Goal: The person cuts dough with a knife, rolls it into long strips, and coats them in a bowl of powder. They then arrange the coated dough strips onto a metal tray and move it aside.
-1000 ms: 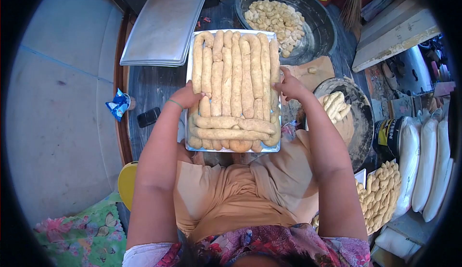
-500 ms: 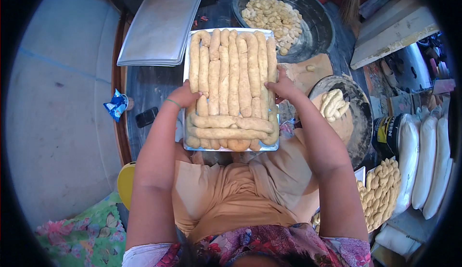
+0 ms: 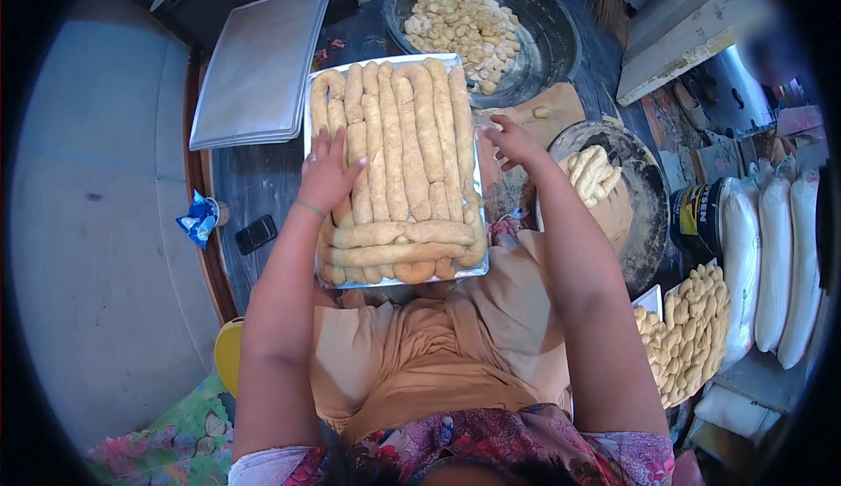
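A white rectangular tray [image 3: 452,60] lies in front of me over my lap. Long pale dough ropes [image 3: 407,144] cover it lengthwise, with a couple laid crosswise at the near end. My left hand [image 3: 326,175] rests flat on the ropes along the left side, fingers apart. To the right of the tray, my right hand [image 3: 517,143] is off the rim with its fingers spread and nothing in them. Near my right forearm, a bundle of dough strands [image 3: 592,175] sits in a floury round pan [image 3: 648,223].
A dark basin [image 3: 561,39] with small dough pieces [image 3: 464,35] stands at the back. Stacked metal sheets [image 3: 258,70] lie back left. A phone [image 3: 255,235] and a blue packet [image 3: 200,219] are at left. Shaped dough pieces [image 3: 692,333] and long white bags [image 3: 775,263] are at right.
My right hand has let go of the tray's right edge and moved clear of it. My left hand has gone from gripping the left edge to lying on the dough ropes.
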Action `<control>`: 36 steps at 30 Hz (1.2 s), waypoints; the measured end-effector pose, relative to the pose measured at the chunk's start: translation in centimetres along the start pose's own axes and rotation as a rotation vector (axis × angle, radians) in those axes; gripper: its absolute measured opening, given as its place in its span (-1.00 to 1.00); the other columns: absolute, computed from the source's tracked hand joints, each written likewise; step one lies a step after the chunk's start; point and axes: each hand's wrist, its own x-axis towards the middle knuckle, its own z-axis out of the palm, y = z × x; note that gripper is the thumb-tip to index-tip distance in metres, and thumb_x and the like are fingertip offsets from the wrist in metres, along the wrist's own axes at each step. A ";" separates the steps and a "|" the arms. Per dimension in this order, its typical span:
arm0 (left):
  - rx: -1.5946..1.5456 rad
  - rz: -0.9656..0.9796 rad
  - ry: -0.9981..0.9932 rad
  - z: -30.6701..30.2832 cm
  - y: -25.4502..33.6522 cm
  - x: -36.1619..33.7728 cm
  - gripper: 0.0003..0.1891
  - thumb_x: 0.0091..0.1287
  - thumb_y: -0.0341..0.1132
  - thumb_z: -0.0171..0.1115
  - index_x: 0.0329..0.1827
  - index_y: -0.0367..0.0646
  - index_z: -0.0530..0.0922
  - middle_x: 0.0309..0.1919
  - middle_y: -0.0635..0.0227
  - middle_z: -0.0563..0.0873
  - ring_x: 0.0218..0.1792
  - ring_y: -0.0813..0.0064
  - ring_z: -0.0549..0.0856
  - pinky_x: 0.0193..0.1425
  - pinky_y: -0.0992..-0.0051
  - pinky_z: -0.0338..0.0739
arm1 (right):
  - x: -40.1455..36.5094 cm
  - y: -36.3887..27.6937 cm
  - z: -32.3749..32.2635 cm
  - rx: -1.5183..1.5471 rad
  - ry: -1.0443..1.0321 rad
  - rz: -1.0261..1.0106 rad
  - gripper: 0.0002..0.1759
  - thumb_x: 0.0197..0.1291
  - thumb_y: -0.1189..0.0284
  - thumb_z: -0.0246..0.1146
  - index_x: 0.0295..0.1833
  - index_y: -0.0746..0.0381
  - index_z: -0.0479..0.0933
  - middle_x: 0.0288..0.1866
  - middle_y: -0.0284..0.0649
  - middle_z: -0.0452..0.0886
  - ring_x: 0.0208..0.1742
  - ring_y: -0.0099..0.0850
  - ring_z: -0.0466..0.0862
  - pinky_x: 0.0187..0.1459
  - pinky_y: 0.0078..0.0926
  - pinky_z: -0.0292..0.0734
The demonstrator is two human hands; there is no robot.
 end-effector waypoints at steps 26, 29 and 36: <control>-0.048 0.038 -0.266 -4.3 -2.9 3.3 -0.22 0.31 0.04 0.10 0.50 -0.16 0.06 0.52 0.08 -0.05 0.53 0.07 -0.10 0.51 0.13 -0.20 | 35.5 25.8 -8.1 -0.769 0.181 0.335 -0.02 -0.26 0.13 0.38 0.42 -0.06 0.23 0.45 -0.07 0.19 0.42 0.03 0.16 0.31 -0.02 0.21; -0.060 0.033 -0.288 -4.5 -2.6 3.9 -0.21 0.32 0.04 0.09 0.50 -0.17 0.06 0.51 0.07 -0.03 0.52 0.06 -0.10 0.51 0.14 -0.19 | 35.5 24.7 -8.0 -0.562 0.293 0.413 -0.03 -0.26 0.14 0.39 0.40 0.05 0.27 0.35 -0.05 0.35 0.38 -0.01 0.24 0.30 -0.06 0.25; -0.064 0.048 -0.321 -5.2 -2.2 3.9 -0.21 0.35 0.11 0.00 0.51 -0.18 0.03 0.51 0.08 -0.02 0.53 0.09 -0.11 0.52 0.16 -0.18 | 36.9 27.0 -8.8 -0.661 0.411 0.032 -0.62 0.07 0.34 0.19 0.02 0.21 0.58 -0.08 -0.08 0.67 -0.13 -0.14 0.68 -0.06 -0.29 0.54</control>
